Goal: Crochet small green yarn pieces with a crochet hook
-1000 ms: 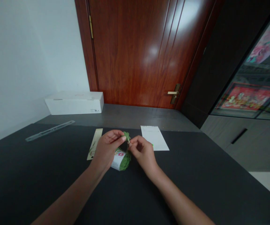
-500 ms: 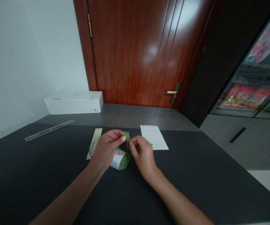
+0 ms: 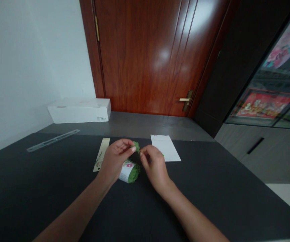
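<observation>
My left hand [image 3: 114,158] pinches a small piece of green yarn work [image 3: 136,146] between thumb and fingers, above the table. Close to its right side, my right hand [image 3: 155,166] is closed, thumb against forefinger; what lies in that pinch is too small to make out. A bright green tip [image 3: 163,155] shows just behind the right knuckles. Below the hands lies a ball of green yarn [image 3: 134,173] in a white paper band, partly covered by my left hand.
On the dark table [image 3: 210,188], a cream printed card [image 3: 104,148] lies partly behind my left hand. A white spiral-top notepad [image 3: 166,148] is at the right. Farther left are a clear ruler [image 3: 54,140] and a long white box [image 3: 81,112] against the wall.
Both hands stay nearly in place. My right hand has shifted very slightly to the right, and less of the bright green tip beside it shows.
</observation>
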`<state>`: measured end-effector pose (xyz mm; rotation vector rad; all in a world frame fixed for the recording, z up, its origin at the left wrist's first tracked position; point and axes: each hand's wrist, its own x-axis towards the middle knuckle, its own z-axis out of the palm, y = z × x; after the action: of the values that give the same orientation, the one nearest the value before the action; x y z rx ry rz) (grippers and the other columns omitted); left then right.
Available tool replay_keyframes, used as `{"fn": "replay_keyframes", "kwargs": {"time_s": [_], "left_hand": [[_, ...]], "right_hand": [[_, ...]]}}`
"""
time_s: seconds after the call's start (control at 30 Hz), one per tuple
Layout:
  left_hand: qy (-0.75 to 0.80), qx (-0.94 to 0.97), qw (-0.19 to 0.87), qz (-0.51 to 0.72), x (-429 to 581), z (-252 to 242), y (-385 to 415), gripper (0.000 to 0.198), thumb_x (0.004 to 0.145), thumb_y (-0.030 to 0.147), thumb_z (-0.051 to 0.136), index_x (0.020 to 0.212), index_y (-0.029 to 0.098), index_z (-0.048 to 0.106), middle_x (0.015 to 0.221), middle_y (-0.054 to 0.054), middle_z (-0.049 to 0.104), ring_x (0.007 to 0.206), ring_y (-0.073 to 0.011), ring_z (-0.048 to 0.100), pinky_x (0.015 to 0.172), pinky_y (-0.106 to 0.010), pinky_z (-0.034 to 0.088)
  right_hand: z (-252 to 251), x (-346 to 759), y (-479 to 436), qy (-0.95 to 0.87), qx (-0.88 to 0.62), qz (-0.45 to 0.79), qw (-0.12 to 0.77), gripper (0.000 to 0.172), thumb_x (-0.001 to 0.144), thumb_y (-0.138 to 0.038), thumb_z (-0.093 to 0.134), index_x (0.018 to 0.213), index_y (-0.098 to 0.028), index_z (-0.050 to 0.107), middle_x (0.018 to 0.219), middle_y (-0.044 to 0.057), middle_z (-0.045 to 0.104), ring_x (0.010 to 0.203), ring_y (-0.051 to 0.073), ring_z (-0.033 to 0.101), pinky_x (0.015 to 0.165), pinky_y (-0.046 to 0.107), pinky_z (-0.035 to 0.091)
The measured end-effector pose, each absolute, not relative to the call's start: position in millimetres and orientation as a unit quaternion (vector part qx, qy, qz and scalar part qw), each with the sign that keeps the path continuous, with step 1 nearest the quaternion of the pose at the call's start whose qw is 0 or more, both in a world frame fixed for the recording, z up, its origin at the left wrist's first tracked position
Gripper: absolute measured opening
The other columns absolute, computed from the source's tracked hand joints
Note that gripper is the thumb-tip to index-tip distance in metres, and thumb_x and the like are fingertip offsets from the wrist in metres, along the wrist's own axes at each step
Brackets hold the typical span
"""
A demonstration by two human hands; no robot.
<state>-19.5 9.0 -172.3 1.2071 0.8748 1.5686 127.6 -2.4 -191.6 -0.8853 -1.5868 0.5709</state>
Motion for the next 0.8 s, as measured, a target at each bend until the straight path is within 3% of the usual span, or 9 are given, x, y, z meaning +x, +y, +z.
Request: {"fn": "replay_keyframes", "kwargs": {"time_s": [0.2, 0.27, 0.37, 0.43, 0.8], "left_hand": [[0.355, 0.501, 0.473, 0.632, -21.8, -171.9, 7.0, 0.018, 0.066, 0.014, 0.080, 0.080, 0.015, 0.068, 0.073, 0.000, 0.069, 0.066, -0.0115, 0.062, 0.064, -0.022, 0.048], [0.354, 0.500, 0.479, 0.628, -22.0, -170.8, 6.8, 0.019, 0.065, 0.014, 0.081, 0.079, 0.015, 0.068, 0.073, 0.000, 0.069, 0.067, -0.0118, 0.062, 0.065, -0.022, 0.048], [0.353, 0.499, 0.486, 0.624, -22.1, -169.3, 6.5, 0.020, 0.063, 0.013, 0.081, 0.078, 0.014, 0.069, 0.074, -0.001, 0.070, 0.071, -0.0124, 0.063, 0.069, -0.022, 0.048], [0.349, 0.503, 0.486, 0.624, -22.0, -168.8, 5.9, 0.019, 0.064, 0.013, 0.081, 0.079, 0.015, 0.070, 0.076, -0.001, 0.070, 0.073, -0.0126, 0.064, 0.071, -0.023, 0.048], [0.330, 0.487, 0.489, 0.643, -18.9, -165.3, 1.3, 0.018, 0.064, 0.012, 0.081, 0.077, 0.015, 0.070, 0.075, -0.001, 0.069, 0.073, -0.0124, 0.062, 0.071, -0.023, 0.047]], "right_hand": [[-197.5, 119.4, 1.0, -0.578, -0.318, 0.516, 0.547, 0.014, 0.088, -0.035, 0.056, 0.081, -0.022, 0.052, 0.062, -0.002, 0.057, 0.047, 0.013, 0.042, 0.048, 0.025, 0.036], [-197.4, 122.6, 1.8, -0.630, -0.334, 0.431, 0.553, 0.013, 0.089, -0.031, 0.055, 0.080, -0.022, 0.053, 0.066, 0.000, 0.058, 0.053, 0.014, 0.047, 0.052, 0.026, 0.040], [-194.8, 131.4, 0.9, -0.737, -0.370, 0.157, 0.543, 0.013, 0.091, -0.019, 0.052, 0.080, -0.021, 0.058, 0.076, 0.004, 0.060, 0.074, 0.020, 0.055, 0.069, 0.032, 0.043], [-193.4, 135.3, -0.1, -0.766, -0.371, 0.048, 0.523, 0.015, 0.093, -0.014, 0.048, 0.083, -0.020, 0.059, 0.079, 0.006, 0.060, 0.079, 0.021, 0.054, 0.072, 0.033, 0.043], [-189.7, 135.1, -3.4, -0.775, -0.353, -0.014, 0.524, 0.016, 0.097, -0.015, 0.047, 0.089, -0.018, 0.060, 0.080, 0.006, 0.061, 0.079, 0.021, 0.054, 0.072, 0.034, 0.043]]}}
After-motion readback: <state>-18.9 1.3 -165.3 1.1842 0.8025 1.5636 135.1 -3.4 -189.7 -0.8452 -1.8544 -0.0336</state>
